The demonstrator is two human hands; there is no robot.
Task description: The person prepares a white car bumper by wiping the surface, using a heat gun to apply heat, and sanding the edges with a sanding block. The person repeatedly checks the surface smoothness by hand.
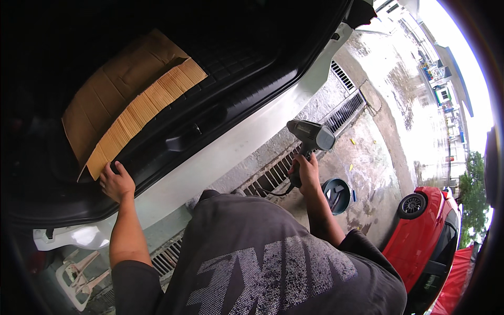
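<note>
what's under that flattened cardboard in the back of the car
The cardboard lies on a black ribbed boot mat, with the left hand at its corner. Whatever sits directly beneath is covered.

A: Count for hands?
B: Two. Left hand (116,182) flat on the cardboard's corner, right hand (306,170) wrapped round a tool grip.
A: Cardboard?
B: One flattened sheet (126,100), lying in the open boot.
A: Tools?
B: One grey corded power tool (312,137), pistol shape.
A: Vehicles?
B: Two. One white car (231,147) with boot open, one red car (425,231) at lower right.
A: Wheels showing?
B: One, on the red car (412,205).
A: Containers?
B: One dark round bucket (337,195) on the concrete.
A: Drains?
B: One long grated channel (273,176), plus one smaller grate (343,75) farther off.
A: Chairs?
B: One white plastic chair (79,275), lower left.
</note>
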